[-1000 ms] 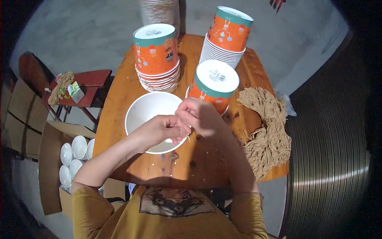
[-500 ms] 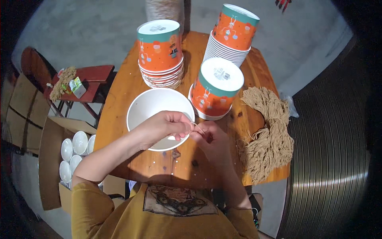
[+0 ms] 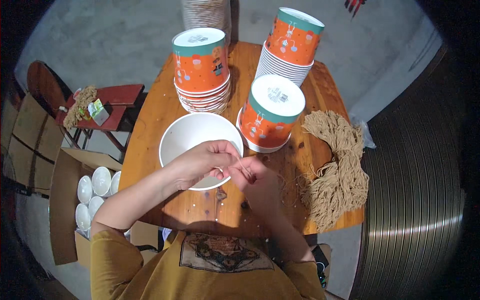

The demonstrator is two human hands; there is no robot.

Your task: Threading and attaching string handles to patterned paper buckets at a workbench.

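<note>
the string (image 3: pixel 241 164) is thin, pale tan and slightly curved.

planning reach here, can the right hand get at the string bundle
Probably yes: nothing upright stands between the right hand and the string bundle, though that hand seems busy with a strand.
</note>
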